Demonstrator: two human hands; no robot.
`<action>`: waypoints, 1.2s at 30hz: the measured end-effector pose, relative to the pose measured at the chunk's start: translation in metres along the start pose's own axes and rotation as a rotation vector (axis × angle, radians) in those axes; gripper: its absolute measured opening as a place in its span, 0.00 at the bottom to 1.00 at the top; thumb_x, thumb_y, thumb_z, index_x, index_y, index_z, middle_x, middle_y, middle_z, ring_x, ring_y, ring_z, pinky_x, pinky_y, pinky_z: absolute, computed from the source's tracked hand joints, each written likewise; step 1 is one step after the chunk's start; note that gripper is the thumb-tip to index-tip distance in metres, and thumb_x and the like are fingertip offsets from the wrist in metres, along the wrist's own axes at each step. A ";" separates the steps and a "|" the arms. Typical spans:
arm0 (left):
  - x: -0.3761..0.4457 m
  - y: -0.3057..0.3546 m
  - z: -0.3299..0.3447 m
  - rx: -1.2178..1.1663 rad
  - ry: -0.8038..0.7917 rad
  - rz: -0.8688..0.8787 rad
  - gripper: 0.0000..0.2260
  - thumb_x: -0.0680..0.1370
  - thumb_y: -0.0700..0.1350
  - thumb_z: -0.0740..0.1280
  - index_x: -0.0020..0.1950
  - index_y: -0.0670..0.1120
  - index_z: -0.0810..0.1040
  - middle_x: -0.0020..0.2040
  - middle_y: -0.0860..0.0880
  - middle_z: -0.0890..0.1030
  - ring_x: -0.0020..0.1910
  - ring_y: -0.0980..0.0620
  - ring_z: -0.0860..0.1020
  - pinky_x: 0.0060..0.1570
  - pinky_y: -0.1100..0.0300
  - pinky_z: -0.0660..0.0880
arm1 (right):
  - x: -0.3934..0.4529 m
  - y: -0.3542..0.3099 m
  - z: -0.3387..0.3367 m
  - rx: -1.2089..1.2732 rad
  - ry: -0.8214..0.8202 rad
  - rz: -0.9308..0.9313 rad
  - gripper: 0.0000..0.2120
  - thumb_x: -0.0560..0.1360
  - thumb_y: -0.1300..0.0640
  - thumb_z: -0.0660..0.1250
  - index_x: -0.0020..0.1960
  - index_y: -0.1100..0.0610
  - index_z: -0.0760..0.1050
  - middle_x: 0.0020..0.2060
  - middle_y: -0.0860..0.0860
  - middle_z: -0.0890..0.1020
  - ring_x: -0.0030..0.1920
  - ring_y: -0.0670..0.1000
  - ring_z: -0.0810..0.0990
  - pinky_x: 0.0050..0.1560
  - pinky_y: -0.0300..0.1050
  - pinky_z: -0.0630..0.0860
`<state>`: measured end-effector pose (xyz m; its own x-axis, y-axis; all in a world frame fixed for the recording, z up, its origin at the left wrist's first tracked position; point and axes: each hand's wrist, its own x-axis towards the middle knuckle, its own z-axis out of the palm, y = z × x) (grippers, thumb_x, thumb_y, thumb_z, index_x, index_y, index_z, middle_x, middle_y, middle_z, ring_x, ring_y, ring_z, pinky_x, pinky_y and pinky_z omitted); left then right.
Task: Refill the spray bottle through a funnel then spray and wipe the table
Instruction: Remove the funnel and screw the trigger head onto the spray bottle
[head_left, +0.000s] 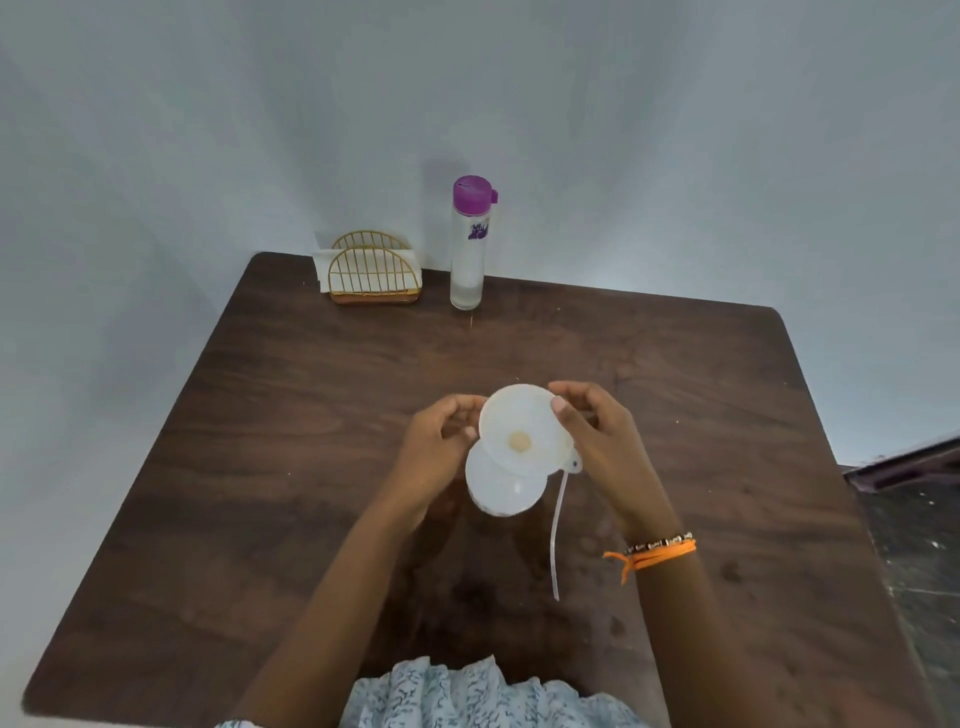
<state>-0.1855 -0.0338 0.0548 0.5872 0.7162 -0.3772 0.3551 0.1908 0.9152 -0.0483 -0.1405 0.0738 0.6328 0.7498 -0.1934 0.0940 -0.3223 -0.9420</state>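
A dark wooden table (291, 467) stands against a pale wall, and I sit at its near edge. Closest to me the dip tube (559, 535) trails down the tabletop from the right hand's side; the spray head itself I cannot see. Just beyond it stands the white spray bottle (496, 488), with the white funnel (522, 431) resting in its mouth and leaning slightly away from me. My left hand (436, 452) curls half closed beside the neck, fingertips near the funnel's rim, though I cannot tell if they touch. My right hand (592, 431) pinches the rim between thumb and forefinger, the other fingers loosely bent. To do this well, I judge, I should seat the spout straight and keep one hand steadying it before pouring. Far back stand the clear water bottle (467, 260) with its purple cap and a gold napkin holder (374, 275).
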 end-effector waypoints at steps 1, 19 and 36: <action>-0.004 -0.006 0.003 0.030 -0.029 0.002 0.11 0.77 0.41 0.66 0.57 0.52 0.77 0.56 0.54 0.80 0.55 0.55 0.77 0.52 0.56 0.78 | -0.006 0.003 0.001 0.001 0.008 0.005 0.10 0.77 0.55 0.63 0.58 0.52 0.74 0.52 0.47 0.79 0.48 0.45 0.76 0.40 0.35 0.73; -0.015 -0.028 0.030 0.143 0.065 0.216 0.12 0.72 0.40 0.71 0.49 0.54 0.75 0.53 0.56 0.76 0.54 0.55 0.72 0.45 0.67 0.70 | -0.026 -0.004 -0.003 0.289 0.310 0.034 0.11 0.75 0.67 0.60 0.52 0.58 0.79 0.43 0.51 0.81 0.35 0.46 0.75 0.26 0.33 0.71; -0.006 -0.032 0.031 0.202 0.099 0.199 0.12 0.71 0.43 0.72 0.48 0.58 0.75 0.51 0.59 0.76 0.54 0.54 0.74 0.52 0.57 0.74 | -0.022 0.012 -0.004 0.254 0.250 0.046 0.10 0.76 0.65 0.62 0.52 0.55 0.77 0.46 0.50 0.81 0.47 0.51 0.79 0.32 0.36 0.75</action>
<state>-0.1780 -0.0648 0.0235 0.5893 0.7902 -0.1683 0.3837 -0.0904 0.9190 -0.0581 -0.1633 0.0679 0.8035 0.5630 -0.1935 -0.1131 -0.1747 -0.9781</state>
